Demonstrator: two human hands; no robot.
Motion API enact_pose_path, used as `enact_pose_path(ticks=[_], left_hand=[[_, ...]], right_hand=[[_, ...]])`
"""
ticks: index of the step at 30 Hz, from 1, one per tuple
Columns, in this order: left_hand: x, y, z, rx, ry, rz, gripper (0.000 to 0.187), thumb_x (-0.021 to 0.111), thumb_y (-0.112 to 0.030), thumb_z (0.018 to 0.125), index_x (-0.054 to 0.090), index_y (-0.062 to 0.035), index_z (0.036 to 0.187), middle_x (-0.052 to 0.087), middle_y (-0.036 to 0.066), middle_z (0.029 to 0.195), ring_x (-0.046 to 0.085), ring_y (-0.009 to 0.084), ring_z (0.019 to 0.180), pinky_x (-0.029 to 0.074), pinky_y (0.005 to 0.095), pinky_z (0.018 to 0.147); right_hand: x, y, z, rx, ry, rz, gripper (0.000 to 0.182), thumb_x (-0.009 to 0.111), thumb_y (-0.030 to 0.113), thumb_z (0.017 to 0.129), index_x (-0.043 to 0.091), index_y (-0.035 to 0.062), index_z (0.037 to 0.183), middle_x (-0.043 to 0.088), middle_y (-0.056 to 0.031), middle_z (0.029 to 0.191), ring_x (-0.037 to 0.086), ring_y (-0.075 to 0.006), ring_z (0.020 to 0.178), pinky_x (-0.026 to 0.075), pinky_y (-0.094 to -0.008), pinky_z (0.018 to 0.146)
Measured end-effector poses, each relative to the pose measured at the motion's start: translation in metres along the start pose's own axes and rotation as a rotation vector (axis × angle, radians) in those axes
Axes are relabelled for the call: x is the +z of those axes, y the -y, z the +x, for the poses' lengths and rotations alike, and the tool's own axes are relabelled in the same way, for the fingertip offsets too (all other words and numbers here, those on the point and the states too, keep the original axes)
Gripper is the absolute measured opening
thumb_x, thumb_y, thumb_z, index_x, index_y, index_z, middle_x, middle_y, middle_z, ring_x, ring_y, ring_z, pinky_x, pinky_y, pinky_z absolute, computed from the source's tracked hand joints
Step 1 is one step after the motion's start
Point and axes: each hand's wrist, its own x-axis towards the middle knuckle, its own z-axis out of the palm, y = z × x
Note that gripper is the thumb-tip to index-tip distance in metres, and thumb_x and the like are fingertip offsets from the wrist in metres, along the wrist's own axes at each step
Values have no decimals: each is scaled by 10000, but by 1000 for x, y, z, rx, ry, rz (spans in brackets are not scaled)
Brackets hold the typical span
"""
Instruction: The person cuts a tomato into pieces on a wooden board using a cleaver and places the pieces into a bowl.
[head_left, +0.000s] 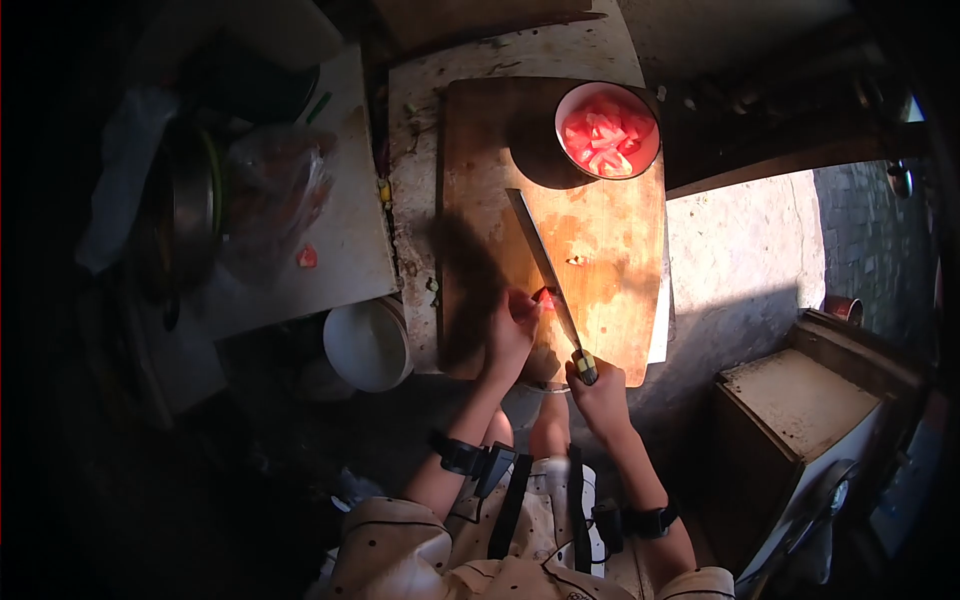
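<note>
My right hand (598, 400) is closed around the handle of a kitchen knife (546, 262). Its long blade slants up and left over the wooden cutting board (480, 130). Close to the blade's left side, the fingers of my left hand (511, 328) pinch a small red tomato piece (544, 298); part of it is hidden by the fingers and the knife. At the board's far right corner stands a bowl (574, 99) full of cut tomato chunks (606, 132). A small scrap (575, 261) lies on the board right of the blade.
To the left, a side table (350, 225) holds a clear plastic bag (275, 170), a metal pot (190, 200) and a red bit (307, 257). Below it sits a white bucket (366, 345). A cabinet (800, 400) stands at the lower right.
</note>
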Motion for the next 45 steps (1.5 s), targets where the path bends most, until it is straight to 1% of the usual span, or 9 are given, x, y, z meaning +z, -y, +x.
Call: enact_pose_path(ticks=[8, 15, 18, 23, 26, 32, 38, 41, 45], left_hand=[[-2, -6, 4, 16, -16, 45, 227, 571, 48, 692, 406, -16, 834, 542, 87, 724, 571, 165, 699, 450, 268, 631], [-4, -5, 6, 27, -10, 292, 323, 521, 48, 624, 424, -6, 927, 555, 171, 782, 557, 341, 766, 448, 366, 674], [-3, -10, 0, 7, 23, 333, 356, 639, -85, 667, 428, 3, 940, 557, 173, 887, 561, 309, 831, 446, 351, 694], [-33, -12, 6, 128, 75, 241, 260, 566, 10, 717, 415, -10, 928, 496, 95, 784, 538, 176, 701, 447, 257, 625], [-47, -29, 21, 424, -27, 498, 286, 573, -5, 704, 432, -17, 954, 492, 124, 931, 524, 239, 860, 461, 301, 658], [-9, -33, 21, 593, 219, 607, 508, 550, 16, 614, 402, -60, 1093, 400, 171, 1066, 439, 335, 978, 374, 441, 799], [4, -15, 24, 751, 370, 958, 437, 565, 7, 616, 435, -63, 1027, 400, 138, 1040, 470, 276, 936, 418, 393, 738], [5, -47, 29, 356, 399, 389, 357, 531, 92, 598, 451, -33, 923, 391, 126, 922, 492, 273, 821, 445, 317, 683], [12, -125, 63, 564, 217, 368, 300, 551, 44, 663, 443, -38, 930, 400, 113, 935, 498, 239, 843, 465, 312, 681]], right_hand=[[21, -23, 22, 99, 6, -108, 204, 531, 170, 684, 535, -33, 663, 515, -238, 588, 533, -393, 590, 420, -424, 533], [27, -14, 38, 64, -1, -225, 221, 532, 154, 651, 511, -62, 608, 516, -264, 578, 553, -395, 602, 442, -418, 551], [32, -16, 45, 63, -41, -246, 228, 533, 157, 648, 511, -65, 600, 516, -269, 583, 556, -394, 603, 445, -418, 556], [33, -16, 41, 2, -49, -223, 220, 541, 160, 658, 521, -57, 624, 517, -241, 563, 547, -379, 570, 426, -410, 531], [20, 4, 32, 16, -19, -175, 233, 551, 190, 680, 551, -43, 663, 514, -258, 592, 537, -405, 608, 425, -428, 558], [-29, 26, -16, 21, -91, -67, 223, 573, 172, 708, 526, -39, 653, 470, -177, 497, 450, -255, 433, 378, -339, 467], [-64, -11, -37, 204, -181, -11, 237, 581, 155, 715, 494, -52, 637, 432, -98, 483, 409, -96, 453, 356, -289, 453], [-70, -26, -48, 242, -216, 79, 285, 576, 173, 763, 427, 63, 546, 394, 30, 457, 358, -48, 385, 275, -225, 372], [-68, -54, -61, 368, -246, 139, 280, 563, 151, 773, 414, 76, 548, 388, 32, 455, 361, -49, 377, 276, -222, 362]])
